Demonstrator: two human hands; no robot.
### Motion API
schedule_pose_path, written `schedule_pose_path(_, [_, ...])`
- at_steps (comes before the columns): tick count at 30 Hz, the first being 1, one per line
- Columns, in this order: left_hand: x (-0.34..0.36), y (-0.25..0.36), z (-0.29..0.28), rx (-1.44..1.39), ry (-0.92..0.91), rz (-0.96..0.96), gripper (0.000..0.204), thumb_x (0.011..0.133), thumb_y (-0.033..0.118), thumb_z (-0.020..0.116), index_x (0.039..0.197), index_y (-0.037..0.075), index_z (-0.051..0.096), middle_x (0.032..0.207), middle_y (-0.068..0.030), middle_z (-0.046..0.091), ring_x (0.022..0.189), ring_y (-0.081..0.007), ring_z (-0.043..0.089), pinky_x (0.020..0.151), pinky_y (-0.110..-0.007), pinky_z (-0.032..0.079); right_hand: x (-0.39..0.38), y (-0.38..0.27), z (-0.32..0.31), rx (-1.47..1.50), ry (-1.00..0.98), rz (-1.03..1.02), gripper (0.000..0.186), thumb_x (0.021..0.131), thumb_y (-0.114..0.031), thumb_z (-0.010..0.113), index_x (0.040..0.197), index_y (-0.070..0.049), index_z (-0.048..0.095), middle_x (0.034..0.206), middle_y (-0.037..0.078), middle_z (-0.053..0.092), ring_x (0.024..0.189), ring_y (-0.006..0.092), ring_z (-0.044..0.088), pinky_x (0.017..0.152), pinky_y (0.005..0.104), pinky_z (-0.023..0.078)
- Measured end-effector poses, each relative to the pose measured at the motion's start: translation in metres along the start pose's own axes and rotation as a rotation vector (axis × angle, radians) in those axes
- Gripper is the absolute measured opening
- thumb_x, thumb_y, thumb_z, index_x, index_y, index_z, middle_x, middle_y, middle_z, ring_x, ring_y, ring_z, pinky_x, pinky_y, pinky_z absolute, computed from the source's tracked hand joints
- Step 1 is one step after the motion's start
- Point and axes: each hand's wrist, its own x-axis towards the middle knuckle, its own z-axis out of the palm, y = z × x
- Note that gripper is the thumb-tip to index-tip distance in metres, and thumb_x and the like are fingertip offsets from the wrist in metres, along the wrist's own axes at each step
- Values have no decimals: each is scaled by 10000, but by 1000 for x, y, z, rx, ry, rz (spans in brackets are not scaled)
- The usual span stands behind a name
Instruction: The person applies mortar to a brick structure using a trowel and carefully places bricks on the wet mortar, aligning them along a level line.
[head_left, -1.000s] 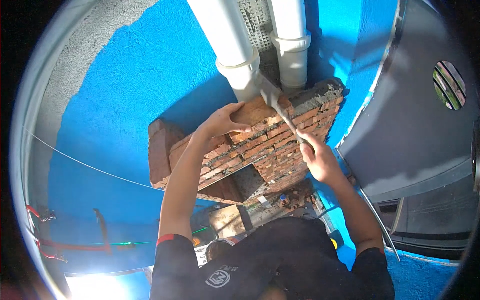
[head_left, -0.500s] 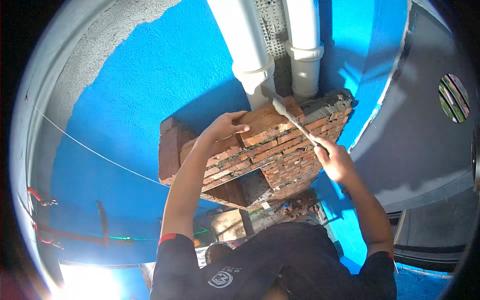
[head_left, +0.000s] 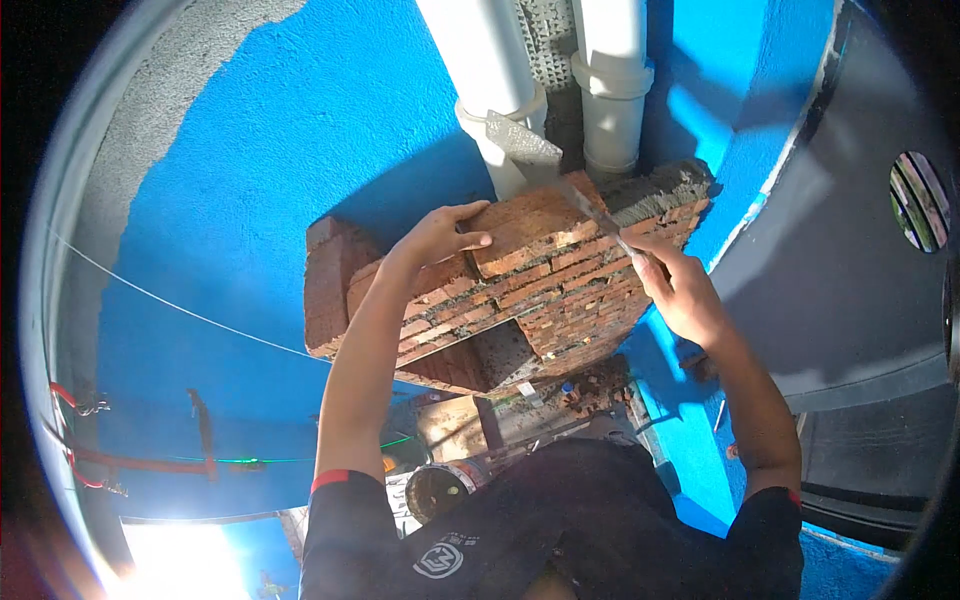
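Note:
My right hand [head_left: 680, 295] grips the handle of a trowel [head_left: 524, 146]. Its flat grey blade is raised over the top of a brick wall, in front of the white pipes. My left hand [head_left: 438, 240] lies at the left end of a top-course brick [head_left: 535, 228], thumb and fingers apart and touching the bricks. To the right of that brick, grey mortar [head_left: 660, 192] covers the top of the brick wall [head_left: 590, 300]. A taller reddish brick block [head_left: 335, 280] forms the wall's left end.
Two white pipes [head_left: 483, 60] rise behind the wall against a blue painted wall [head_left: 330, 120]. A rectangular opening [head_left: 480, 358] sits low in the brickwork. Below stands a bucket [head_left: 435, 490] near my body. A white string [head_left: 180, 298] runs in from the left.
The trowel blade has turned, showing its broad face, and lifted from beside the brick toward the pipe. My left hand stays at the brick's left end. The whole view has shifted slightly.

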Motion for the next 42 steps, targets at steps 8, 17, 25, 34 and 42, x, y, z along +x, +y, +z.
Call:
schedule_pose_path(8, [3,-6,1,4,-19,36,697,809,341,742,1387,68,468,1312,-153,574,1200,-269,549,1002,-355,411,1,20,-4,-34,-64,4,256,940,-112,557,1190,-66,594,913,195,649,713,285,639,611,364,473])
schedule_pose_path(17, [-7,13,-3,-67,-38,-19,688,820,288,737,1403,64,446,1306,-149,575,1172,-238,546,1007,-333,397,-65,46,0,923,-372,427,198,964,-192,551,1105,-59,510,677,-4,457,581,59,444,514,263,364])
schedule_pose_path(25, [13,5,-9,194,-77,-26,730,786,347,765,1389,63,466,1300,-163,580,1193,-281,554,998,-358,415,-151,184,152,784,-3,377,257,945,-232,520,724,-104,491,615,22,481,547,144,476,510,295,369])
schedule_pose_path(34, [15,27,-17,291,-128,-39,809,726,402,806,1369,36,479,1264,-181,596,1125,-312,587,963,-376,445,-130,176,155,1092,-242,555,635,924,-666,373,580,-133,352,477,-12,340,367,96,337,361,246,269])
schedule_pose_path(42, [23,49,-24,447,-253,-153,728,785,345,744,1385,46,461,1287,-211,568,1187,-334,542,990,-379,427,-148,205,165,831,-164,404,526,961,-521,385,639,-106,394,492,-1,360,385,118,353,380,281,273])
